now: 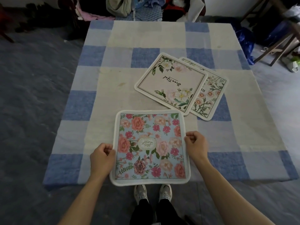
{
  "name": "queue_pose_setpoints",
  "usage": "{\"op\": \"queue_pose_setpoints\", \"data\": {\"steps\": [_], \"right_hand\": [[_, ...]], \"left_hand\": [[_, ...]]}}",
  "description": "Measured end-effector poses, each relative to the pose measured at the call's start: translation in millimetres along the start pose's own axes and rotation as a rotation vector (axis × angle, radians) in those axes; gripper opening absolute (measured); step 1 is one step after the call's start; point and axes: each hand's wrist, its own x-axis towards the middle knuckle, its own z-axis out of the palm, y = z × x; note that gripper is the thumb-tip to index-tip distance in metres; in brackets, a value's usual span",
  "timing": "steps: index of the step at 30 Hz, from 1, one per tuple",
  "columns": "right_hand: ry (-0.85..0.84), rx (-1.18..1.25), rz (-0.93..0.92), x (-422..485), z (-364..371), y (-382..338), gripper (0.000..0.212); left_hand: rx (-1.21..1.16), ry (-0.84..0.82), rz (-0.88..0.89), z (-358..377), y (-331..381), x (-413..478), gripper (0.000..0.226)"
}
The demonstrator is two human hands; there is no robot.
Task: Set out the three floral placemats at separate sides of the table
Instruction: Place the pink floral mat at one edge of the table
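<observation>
A blue placemat with pink and red flowers (150, 147) is at the near edge of the table (113, 78), its near rim hanging past the edge. My left hand (102, 157) pinches its left rim and my right hand (197, 146) pinches its right rim. Farther back and to the right lies a pale pink placemat with white roses (171, 82). It overlaps a white placemat with orange daisies (211, 95), which shows only along its right side.
The table wears a blue and white checked cloth. Piled clothes and bags (129, 7) crowd the far end. A wooden stool frame (276, 43) and blue plastic stand at the right. My shoes (152, 192) are on the grey floor below the near edge.
</observation>
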Motion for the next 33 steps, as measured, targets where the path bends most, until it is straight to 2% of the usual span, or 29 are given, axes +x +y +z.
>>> {"op": "queue_pose_setpoints", "data": {"steps": [10, 23, 33], "right_hand": [[0.024, -0.008, -0.032, 12, 5, -14, 0.006], [-0.002, -0.079, 0.055, 6, -4, 5, 0.012], [-0.034, -0.006, 0.020, -9, -22, 3, 0.018]], "left_hand": [[-0.003, 0.028, 0.046, 2, 4, 13, 0.009], [0.090, 0.100, 0.085, 1, 2, 29, 0.016], [0.063, 0.067, 0.207, -2, 48, 13, 0.025]]}}
